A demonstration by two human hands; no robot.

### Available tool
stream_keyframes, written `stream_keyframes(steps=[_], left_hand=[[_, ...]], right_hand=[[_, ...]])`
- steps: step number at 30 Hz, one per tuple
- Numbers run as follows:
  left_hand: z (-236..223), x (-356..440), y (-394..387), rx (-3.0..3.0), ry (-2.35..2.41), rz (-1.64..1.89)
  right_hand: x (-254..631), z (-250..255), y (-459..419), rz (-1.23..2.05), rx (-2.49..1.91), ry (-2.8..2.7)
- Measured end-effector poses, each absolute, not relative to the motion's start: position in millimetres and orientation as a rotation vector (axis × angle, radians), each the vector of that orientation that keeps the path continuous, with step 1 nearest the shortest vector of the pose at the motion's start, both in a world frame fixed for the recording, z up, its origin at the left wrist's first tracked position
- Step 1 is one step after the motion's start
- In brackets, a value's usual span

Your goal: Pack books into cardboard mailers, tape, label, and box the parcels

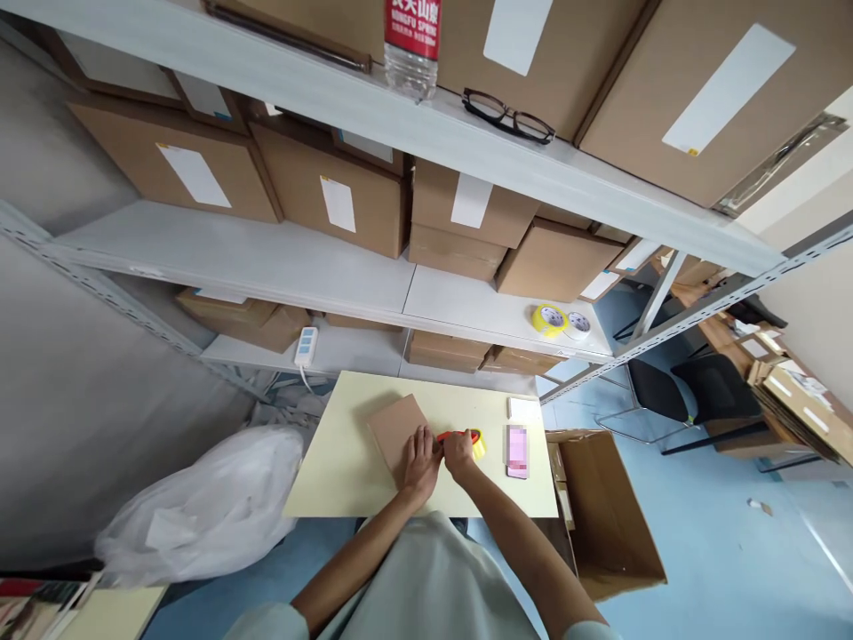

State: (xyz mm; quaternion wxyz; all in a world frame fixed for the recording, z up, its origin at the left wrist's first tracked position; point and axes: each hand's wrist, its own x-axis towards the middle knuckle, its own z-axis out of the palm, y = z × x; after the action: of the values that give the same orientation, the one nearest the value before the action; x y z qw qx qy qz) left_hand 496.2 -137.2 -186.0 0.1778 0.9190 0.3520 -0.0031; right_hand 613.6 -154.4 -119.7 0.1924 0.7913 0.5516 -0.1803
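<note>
On the pale yellow table, a flat brown cardboard box lies turned at an angle. My left hand rests on its right side with fingers stretched out, pressing it from above. Just to the right, my right hand is closed around a red tape dispenser, whose yellow tape roll shows beyond the knuckles. The dispenser's front end sits close to the box edge; my fingers hide whether tape touches the box. A pink-screened phone and a small white stack lie farther right.
Ahead stands a grey shelf with cardboard boxes, tape rolls, glasses and a water bottle. An open carton is on the right, a white plastic bag on the left. Black chairs stand farther right.
</note>
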Motion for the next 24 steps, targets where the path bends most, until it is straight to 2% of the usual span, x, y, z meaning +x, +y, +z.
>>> stream_keyframes(steps=[11,20,24], left_hand=[[-188.1,499.6,-137.3,2.569,0.965,0.101],[-178.8,482.6,-128.5,2.459,0.845,0.082],[-182.6,474.8,-136.7,2.470,0.785,0.121]], right_hand=[[599.5,-109.0,-152.8,-0.433,2.235,1.354],[627.8,-78.3,-198.7,-0.406,2.288,1.350],[623.4,-81.8,-184.2,-0.423,2.313,1.323]])
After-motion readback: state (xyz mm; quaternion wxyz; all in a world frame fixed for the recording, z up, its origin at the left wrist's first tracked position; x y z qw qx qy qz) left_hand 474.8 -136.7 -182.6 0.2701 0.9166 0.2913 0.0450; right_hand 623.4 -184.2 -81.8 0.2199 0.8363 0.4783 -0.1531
